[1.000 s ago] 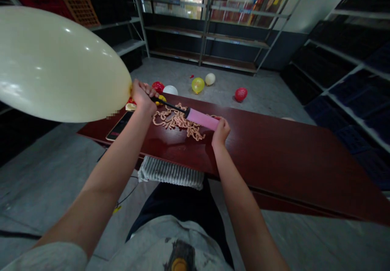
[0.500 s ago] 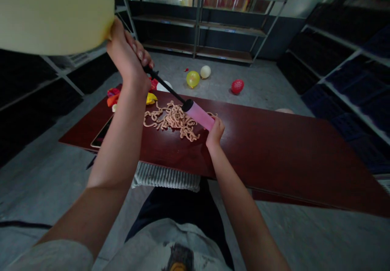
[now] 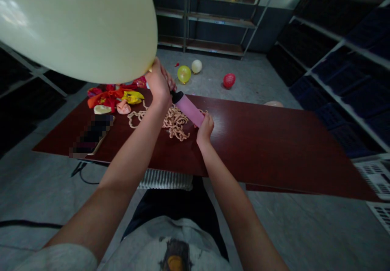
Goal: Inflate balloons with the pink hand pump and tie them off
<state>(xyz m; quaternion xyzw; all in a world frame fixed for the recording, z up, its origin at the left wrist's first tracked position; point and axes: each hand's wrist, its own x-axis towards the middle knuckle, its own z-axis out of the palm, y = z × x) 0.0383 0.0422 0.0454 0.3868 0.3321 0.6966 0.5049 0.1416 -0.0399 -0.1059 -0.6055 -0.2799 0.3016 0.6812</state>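
Observation:
A large pale-yellow balloon fills the upper left, its knotless-looking neck end inside my left hand. My left hand is closed around that neck and the black end of a hand balloon pump; its fingers are partly hidden. The pump's pink barrel slants down to the right, and my right hand grips its lower end. No black rod shows between barrel and left hand. Beneath the pump, a tangled heap of thin beige long balloons lies on the dark red table.
Uninflated red, orange and yellow balloons lie at the table's left end, near a phone. On the floor beyond sit a yellow balloon, a white balloon and a red balloon. Metal shelves stand behind.
The pump's black rod, drawn out before, has slid into the pink barrel. My left hand and the big balloon have come down and right toward my right hand. The view has shifted slightly.

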